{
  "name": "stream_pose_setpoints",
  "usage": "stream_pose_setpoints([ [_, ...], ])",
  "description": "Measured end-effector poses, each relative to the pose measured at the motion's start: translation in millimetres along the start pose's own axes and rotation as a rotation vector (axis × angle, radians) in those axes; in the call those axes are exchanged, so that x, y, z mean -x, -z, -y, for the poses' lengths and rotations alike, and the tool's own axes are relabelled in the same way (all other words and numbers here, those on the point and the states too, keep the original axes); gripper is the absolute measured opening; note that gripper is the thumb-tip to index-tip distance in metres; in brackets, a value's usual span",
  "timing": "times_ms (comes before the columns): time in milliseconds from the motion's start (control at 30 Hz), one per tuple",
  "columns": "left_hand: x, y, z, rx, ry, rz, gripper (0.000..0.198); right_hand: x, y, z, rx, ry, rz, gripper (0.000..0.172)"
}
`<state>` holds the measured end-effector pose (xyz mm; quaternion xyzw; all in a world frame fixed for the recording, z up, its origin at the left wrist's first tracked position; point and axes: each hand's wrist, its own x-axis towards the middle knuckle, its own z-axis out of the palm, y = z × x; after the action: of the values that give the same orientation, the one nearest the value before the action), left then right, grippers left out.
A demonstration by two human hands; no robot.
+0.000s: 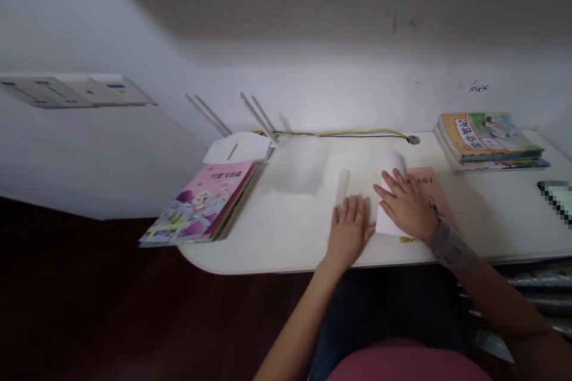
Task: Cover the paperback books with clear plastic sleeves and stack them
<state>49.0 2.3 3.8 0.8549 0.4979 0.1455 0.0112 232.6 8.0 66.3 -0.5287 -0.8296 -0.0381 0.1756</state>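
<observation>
My right hand (409, 205) lies with fingers spread on a white sheet (385, 220) and a pink-covered book (422, 178) with dark printed characters. The sheet's upper end curls up over the book's left side. A small yellow patch shows under its lower edge. Just left of it, my left hand (351, 229) rests with fingers stretched out at a pale, see-through strip (342, 186) on the table. Whether that strip joins the white sheet I cannot tell. Farther left lies a thin translucent sheet (297, 166), flat on the tabletop.
A white router (239, 147) with raised antennas stands behind a book stack (205, 199) at the left, which overhangs the white table's (277, 250) rounded end. Another book stack (491, 137) lies back right. Yellow and black cables (348, 133) run along the wall. A dark-edged device (558, 199) sits far right.
</observation>
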Motion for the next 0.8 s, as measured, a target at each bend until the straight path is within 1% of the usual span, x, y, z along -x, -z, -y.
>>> stream_pose_setpoints([
  [67,6,-2.6,13,0.025,0.053,-0.019,0.066,-2,-10,6,0.084,0.009,0.018,0.039],
  [167,11,-8.1,20,0.081,0.064,-0.035,0.067,-5,-25,12,0.158,0.007,0.005,0.038],
  [233,11,-10.2,19,0.092,0.073,-0.040,0.066,-7,-32,16,0.177,0.010,0.008,0.039],
  [333,9,-10.1,14,0.068,0.098,-0.043,0.067,-9,-36,22,0.169,0.013,0.035,0.041],
  [500,7,-6.7,7,0.002,0.129,-0.021,0.070,-13,-31,30,0.101,0.025,0.098,0.047],
  [567,7,-5.8,5,-0.017,0.136,-0.011,0.070,-22,-27,23,0.050,0.026,0.106,0.048],
  [600,7,-5.6,4,-0.023,0.140,-0.011,0.069,-28,-25,16,0.018,0.003,0.097,0.049],
  [667,7,-5.7,3,-0.028,0.145,-0.021,0.068,-44,-24,-5,-0.052,-0.100,0.062,0.053],
  [733,7,-6.3,3,-0.025,0.145,-0.035,0.066,-58,-27,-29,-0.088,-0.227,0.031,0.064],
  [800,7,-7.2,4,-0.017,0.143,-0.050,0.066,-67,-32,-48,-0.105,-0.250,0.062,0.069],
])
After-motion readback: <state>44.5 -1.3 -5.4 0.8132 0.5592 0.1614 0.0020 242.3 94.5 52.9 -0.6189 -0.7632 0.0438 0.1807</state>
